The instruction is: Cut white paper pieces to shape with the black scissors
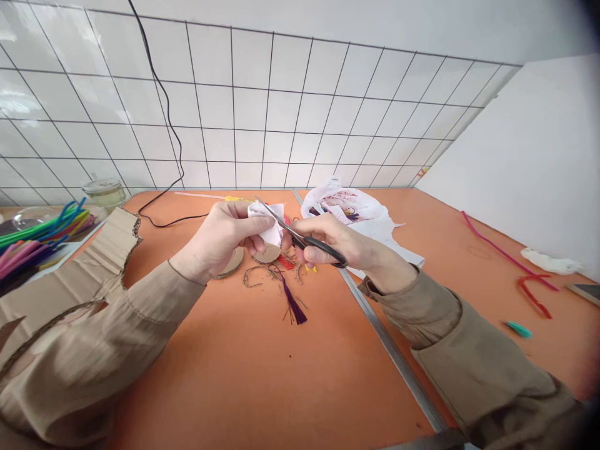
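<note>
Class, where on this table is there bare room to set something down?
Mostly bare: the near table below the purple tassel, left of the metal strip; also the patch between white sheet and red pipe cleaner. Crowded: under the scissors, around the pale discs and plastic bag.

1. An orange table point(244, 387), with a metal strip point(385, 340) running along it.
2. Over on the left, torn cardboard point(94, 253), and beside it a heap of colourful pipe cleaners point(37, 236) near a glass jar point(105, 194).
3. A black cord point(167, 107) trailing down the tiled wall point(253, 106) onto the tabletop.
4. A purple tassel point(294, 306) lying out front.
5. Towards the back, an open plastic bag point(372, 209).
6. Off to the right, a pink stem point(499, 250), a bent red one point(534, 297) and a small green piece point(519, 329).
</note>
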`<state>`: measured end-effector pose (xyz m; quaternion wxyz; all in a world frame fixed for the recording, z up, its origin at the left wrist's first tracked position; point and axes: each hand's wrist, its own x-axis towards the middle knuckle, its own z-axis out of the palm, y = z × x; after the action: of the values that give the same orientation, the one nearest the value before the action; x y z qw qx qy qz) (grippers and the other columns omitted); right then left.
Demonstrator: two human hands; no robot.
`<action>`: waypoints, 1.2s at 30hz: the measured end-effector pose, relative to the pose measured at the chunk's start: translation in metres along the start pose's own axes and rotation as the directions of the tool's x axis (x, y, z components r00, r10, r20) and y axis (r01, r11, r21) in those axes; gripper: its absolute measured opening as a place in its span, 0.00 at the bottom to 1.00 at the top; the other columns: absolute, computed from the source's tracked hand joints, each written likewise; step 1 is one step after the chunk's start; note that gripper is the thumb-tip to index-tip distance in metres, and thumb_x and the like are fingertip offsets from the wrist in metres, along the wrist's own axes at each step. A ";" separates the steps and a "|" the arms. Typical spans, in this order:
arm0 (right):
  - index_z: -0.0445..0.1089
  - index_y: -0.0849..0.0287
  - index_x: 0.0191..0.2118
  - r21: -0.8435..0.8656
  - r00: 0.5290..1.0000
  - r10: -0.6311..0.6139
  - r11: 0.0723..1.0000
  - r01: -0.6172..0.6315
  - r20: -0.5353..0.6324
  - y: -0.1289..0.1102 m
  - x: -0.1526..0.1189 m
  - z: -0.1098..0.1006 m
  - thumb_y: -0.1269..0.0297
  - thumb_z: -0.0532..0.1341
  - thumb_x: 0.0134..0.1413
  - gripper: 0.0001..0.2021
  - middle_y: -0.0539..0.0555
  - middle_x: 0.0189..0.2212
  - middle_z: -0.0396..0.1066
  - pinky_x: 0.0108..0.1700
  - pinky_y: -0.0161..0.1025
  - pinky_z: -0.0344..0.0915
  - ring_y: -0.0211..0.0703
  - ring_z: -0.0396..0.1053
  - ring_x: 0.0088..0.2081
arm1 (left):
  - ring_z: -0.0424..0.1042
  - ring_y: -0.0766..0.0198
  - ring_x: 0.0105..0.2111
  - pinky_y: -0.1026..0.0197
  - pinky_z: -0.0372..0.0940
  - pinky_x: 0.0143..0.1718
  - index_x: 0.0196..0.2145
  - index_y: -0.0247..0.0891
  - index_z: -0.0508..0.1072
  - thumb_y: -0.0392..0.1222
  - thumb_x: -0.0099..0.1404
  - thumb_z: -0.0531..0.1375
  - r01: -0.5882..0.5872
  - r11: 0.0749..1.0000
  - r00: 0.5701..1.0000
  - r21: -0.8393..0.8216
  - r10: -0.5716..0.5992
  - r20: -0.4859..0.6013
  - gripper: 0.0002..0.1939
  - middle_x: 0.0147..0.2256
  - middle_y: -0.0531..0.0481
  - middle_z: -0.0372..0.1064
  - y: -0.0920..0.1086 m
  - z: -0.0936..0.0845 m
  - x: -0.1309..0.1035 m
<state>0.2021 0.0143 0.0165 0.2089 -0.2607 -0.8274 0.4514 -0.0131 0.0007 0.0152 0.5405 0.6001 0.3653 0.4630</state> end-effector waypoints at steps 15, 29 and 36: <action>0.64 0.58 0.34 0.066 0.998 0.060 0.996 -0.060 0.014 -0.004 0.000 0.001 0.49 0.66 0.49 0.18 0.45 0.22 0.53 0.24 0.37 0.55 0.36 0.53 0.23 | 0.66 0.71 0.18 0.68 0.62 0.20 0.20 0.35 0.78 0.38 0.56 0.65 -0.010 0.999 1.000 0.033 0.010 0.019 0.08 0.20 0.50 0.73 0.000 -0.001 0.001; 0.63 0.60 0.35 0.031 0.999 0.021 0.999 -0.022 0.029 0.000 -0.001 -0.001 0.46 0.64 0.53 0.20 0.44 0.21 0.53 0.24 0.34 0.51 0.33 0.53 0.23 | 0.66 0.74 0.19 0.72 0.63 0.20 0.21 0.35 0.79 0.35 0.59 0.63 -0.020 1.000 0.996 -0.019 0.021 0.090 0.10 0.22 0.52 0.75 -0.001 -0.004 0.001; 0.64 0.60 0.35 0.003 1.000 0.016 1.000 -0.016 0.014 0.003 0.000 -0.001 0.45 0.64 0.53 0.20 0.45 0.22 0.54 0.24 0.35 0.53 0.34 0.54 0.24 | 0.67 0.74 0.18 0.72 0.64 0.20 0.21 0.35 0.79 0.35 0.59 0.64 -0.001 1.000 0.998 -0.031 0.003 0.065 0.10 0.22 0.52 0.75 0.000 -0.004 0.001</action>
<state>0.2037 0.0162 0.0150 0.1998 -0.2635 -0.8262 0.4561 -0.0166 0.0026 0.0153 0.5607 0.6068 0.3400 0.4493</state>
